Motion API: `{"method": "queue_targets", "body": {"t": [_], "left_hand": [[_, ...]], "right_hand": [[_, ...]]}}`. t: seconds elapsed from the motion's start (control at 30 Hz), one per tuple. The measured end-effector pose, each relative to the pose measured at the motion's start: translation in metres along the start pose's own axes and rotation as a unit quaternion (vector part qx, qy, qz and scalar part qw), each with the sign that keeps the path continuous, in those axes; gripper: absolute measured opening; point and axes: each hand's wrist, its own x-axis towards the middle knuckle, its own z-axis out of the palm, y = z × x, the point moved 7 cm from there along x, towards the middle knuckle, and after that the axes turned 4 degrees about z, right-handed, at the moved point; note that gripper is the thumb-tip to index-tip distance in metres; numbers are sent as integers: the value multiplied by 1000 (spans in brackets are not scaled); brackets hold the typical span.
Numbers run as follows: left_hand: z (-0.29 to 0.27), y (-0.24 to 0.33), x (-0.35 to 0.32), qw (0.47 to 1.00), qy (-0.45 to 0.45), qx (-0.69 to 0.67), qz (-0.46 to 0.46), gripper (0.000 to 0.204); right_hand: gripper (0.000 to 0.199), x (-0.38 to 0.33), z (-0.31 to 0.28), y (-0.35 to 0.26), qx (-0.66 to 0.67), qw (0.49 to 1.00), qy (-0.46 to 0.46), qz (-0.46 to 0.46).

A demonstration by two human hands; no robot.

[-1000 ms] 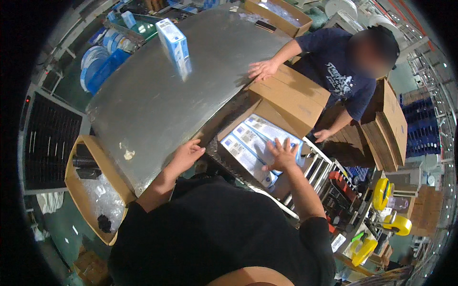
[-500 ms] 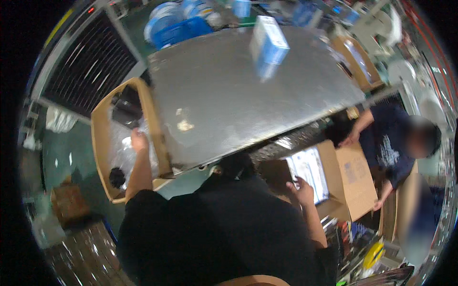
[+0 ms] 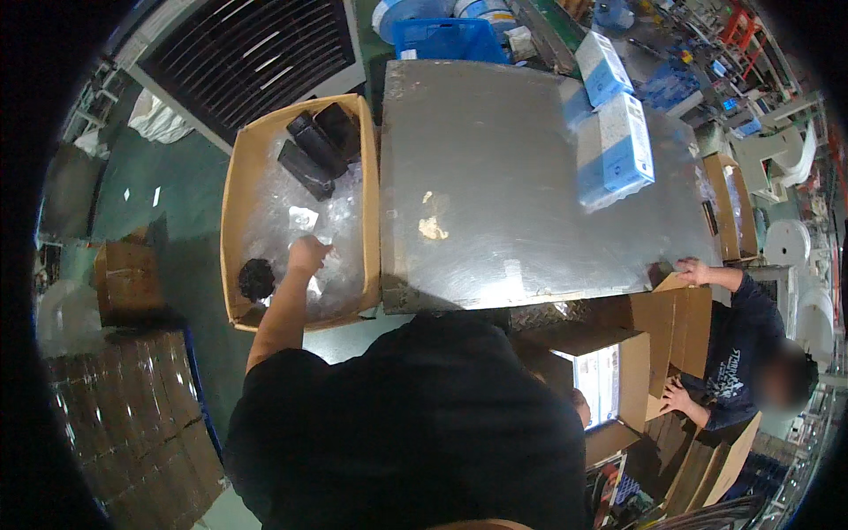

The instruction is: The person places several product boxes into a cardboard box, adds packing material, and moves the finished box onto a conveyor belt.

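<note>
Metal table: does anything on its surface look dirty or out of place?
Yes. The metal table has a pale yellowish smear near its middle, like residue or a torn scrap. The blue and white boxes look orderly.

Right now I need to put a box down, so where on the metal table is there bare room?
The metal table is bare from its left edge to the blue-and-white boxes, save small scraps. The cardboard bin under the left hand is crowded.

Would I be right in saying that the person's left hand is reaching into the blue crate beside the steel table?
Not quite: the head view shows the left hand reaching into the open cardboard box of clear plastic bags beside the steel table. The blue crate stands untouched beyond the table's far edge.
</note>
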Motion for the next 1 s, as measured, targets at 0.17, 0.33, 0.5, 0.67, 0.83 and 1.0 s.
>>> {"method": "queue_targets", "body": {"t": [0.17,0.33,0.5,0.67,0.83,1.0], "left_hand": [[-55,-35,-9,972,178,-145,48,31],[-95,-15,-41,953,296,63,4,28],[-71,61,-55,833,206,-490,150,20],[67,285,-144,829,-174,-498,187,15],[211,379,-257,802,-451,-349,177,18],[270,374,-306,818,-496,-243,163,19]], "right_hand": [[22,11,14,15,16,1000,-17,19],[25,17,42,47,157,986,-38,47],[32,-5,-24,-20,237,933,236,-136],[52,-35,-103,-150,193,846,302,-395],[32,-13,-96,-129,294,834,255,-392],[11,28,-12,12,527,849,36,-34]]}}
